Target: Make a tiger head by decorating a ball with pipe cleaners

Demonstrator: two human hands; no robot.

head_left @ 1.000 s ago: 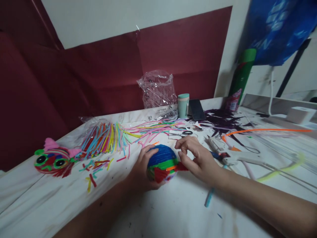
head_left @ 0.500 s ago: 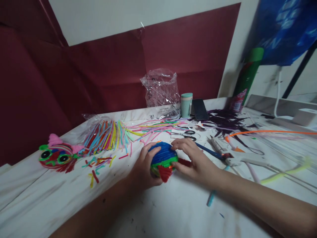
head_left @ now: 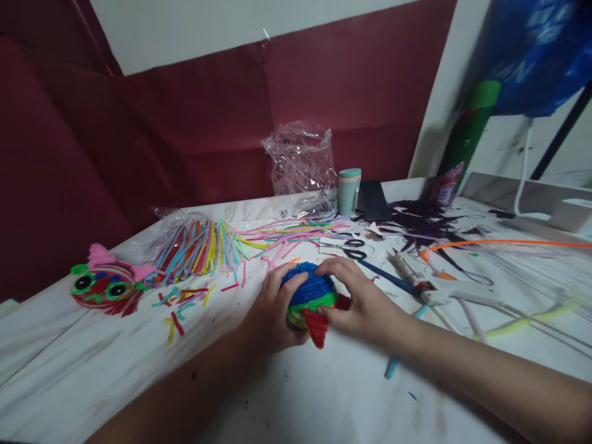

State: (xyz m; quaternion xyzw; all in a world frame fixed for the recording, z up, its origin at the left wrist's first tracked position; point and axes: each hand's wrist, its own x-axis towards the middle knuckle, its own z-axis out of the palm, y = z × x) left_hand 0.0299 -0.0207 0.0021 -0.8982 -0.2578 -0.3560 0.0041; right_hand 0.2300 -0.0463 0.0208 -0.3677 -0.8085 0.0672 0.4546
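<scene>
- Your left hand (head_left: 272,314) cups the round ball wrapped in blue, green and red fuzzy pipe cleaners (head_left: 309,290) from the left, its fingers (head_left: 277,277) clamped around the side.
- Your right hand (head_left: 365,302) meets it from the right; those fingers (head_left: 335,265) curl over the ball's top and press on it, the thumb by a red fuzzy piece (head_left: 318,328) that sticks out below.
- The ball sits between your fingers, low over the white table (head_left: 92,370).
- By the look of it, the blue cap and green band are laid. The red parts seem half fixed, and the underside is hidden.
- Left of your fingers lie loose cut coloured pipe-cleaner bits (head_left: 194,250), and further left a red-and-green fuzzy animal face with big eyes (head_left: 104,287).
- Just right of your fingers lie black-handled scissors (head_left: 354,246) and a white glue gun (head_left: 435,290), close enough to catch your right forearm.
- Beyond your fingers stand a clear plastic bag (head_left: 303,157) and a teal cup (head_left: 349,191).
</scene>
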